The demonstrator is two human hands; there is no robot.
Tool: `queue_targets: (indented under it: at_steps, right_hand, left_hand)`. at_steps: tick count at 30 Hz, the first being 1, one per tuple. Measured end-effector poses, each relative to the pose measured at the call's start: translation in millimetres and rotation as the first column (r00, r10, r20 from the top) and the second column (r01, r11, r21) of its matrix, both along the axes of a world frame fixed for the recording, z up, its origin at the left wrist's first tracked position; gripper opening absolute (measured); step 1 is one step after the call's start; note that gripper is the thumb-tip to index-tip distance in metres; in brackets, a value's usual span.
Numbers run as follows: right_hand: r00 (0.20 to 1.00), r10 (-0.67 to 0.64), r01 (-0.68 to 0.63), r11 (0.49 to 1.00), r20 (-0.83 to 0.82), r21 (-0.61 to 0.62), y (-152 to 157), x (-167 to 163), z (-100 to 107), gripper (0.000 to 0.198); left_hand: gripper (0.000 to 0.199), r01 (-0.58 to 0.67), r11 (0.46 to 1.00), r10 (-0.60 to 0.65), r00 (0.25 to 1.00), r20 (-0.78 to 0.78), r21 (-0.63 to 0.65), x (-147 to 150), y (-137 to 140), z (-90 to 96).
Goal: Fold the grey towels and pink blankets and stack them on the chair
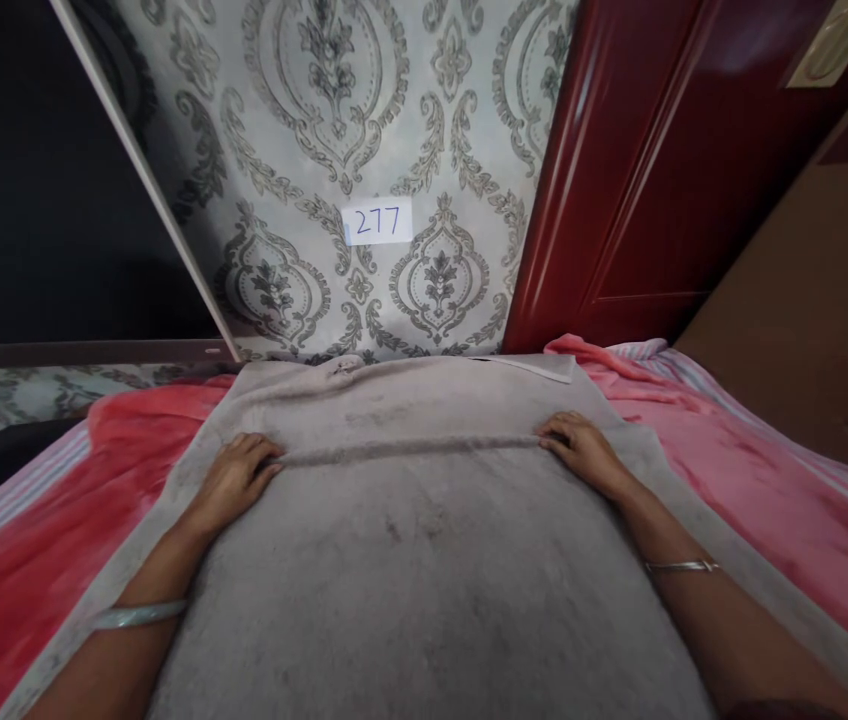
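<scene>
A large grey towel [424, 590] with darker smudges lies spread out in front of me. Across its far part runs a raised crease, and beyond that the cloth is wrinkled, with a pale-edged corner turned at the far right. My left hand [233, 475] is at the left end of the crease, fingers curled and pinching the cloth. At the crease's right end, my right hand [581, 450] pinches the towel between thumb and fingers. A bangle is on each wrist.
Under the towel are a red-pink blanket [739, 470] and a striped sheet [26, 490]. Behind stand a patterned wall [454, 130] with a paper marked 277 [378, 221], a dark screen [56, 190] at left, a red door [634, 180] and a brown cardboard panel [821, 320] at right.
</scene>
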State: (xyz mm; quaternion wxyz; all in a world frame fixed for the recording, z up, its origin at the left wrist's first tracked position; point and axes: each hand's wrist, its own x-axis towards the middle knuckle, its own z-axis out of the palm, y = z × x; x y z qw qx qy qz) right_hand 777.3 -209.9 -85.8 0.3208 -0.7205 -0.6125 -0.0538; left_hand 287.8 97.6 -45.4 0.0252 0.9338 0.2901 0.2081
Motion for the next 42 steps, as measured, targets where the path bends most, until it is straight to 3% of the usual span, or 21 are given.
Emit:
queue_targets:
  at_steps: [4, 9, 14, 19, 22, 25, 30, 36, 39, 42]
  right_hand:
    - [0.998, -0.061, 0.059, 0.997, 0.024, 0.056, -4.8, -5.0, 11.4, 0.021]
    - [0.996, -0.082, 0.079, 0.993, 0.028, 0.087, -11.0, -8.1, 22.2, 0.024]
    - [0.995, -0.081, 0.081, 0.997, -0.058, -0.017, -10.9, 4.6, 9.6, 0.023]
    - [0.996, -0.071, 0.065, 0.991, -0.053, -0.115, -13.5, 20.0, -8.5, 0.020]
    - [0.991, -0.131, 0.130, 0.989, -0.014, -0.069, -13.8, 15.7, -10.9, 0.019]
    - [0.974, -0.225, 0.224, 0.974, 0.022, 0.046, -17.3, 2.7, -0.1, 0.020]
    - [0.946, -0.323, 0.315, 0.935, 0.025, 0.161, -50.9, -24.9, 48.5, 0.021]
    - [0.874, -0.484, 0.471, 0.866, 0.044, 0.169, -121.3, -70.4, 124.9, 0.026]
    - [0.794, -0.600, 0.565, 0.788, 0.097, 0.243, -153.9, -89.2, 162.3, 0.032]
    - [0.707, -0.683, 0.585, 0.711, 0.184, 0.389, -185.5, -96.8, 195.1, 0.039]
  left_hand:
    - [0.024, -0.026, 1.000, 0.026, 1.000, 0.016, 0.013, 4.6, -5.4, 0.3]
    - [0.018, -0.123, 0.992, 0.117, 0.983, 0.143, 0.034, 5.0, -11.6, 5.9]
    - [0.017, -0.186, 0.981, 0.177, 0.974, 0.140, 0.054, 5.9, -14.2, 5.6]
    - [0.028, -0.212, 0.971, 0.204, 0.975, 0.083, 0.106, 6.1, -15.4, 1.5]
    - [0.036, -0.225, 0.968, 0.219, 0.974, 0.064, 0.110, 5.6, -18.8, 1.3]
    - [0.039, -0.252, 0.956, 0.242, 0.967, 0.084, 0.151, 4.4, -25.9, 9.1]
    - [0.037, -0.253, 0.932, 0.235, 0.967, 0.099, 0.261, -11.7, -45.9, 47.7]
    - [0.039, -0.264, 0.893, 0.229, 0.964, 0.137, 0.365, -54.7, -89.0, 120.0]
    - [0.043, -0.287, 0.839, 0.209, 0.955, 0.213, 0.462, -73.8, -118.1, 161.9]
    - [0.050, -0.283, 0.753, 0.109, 0.944, 0.311, 0.593, -90.8, -145.7, 204.9]
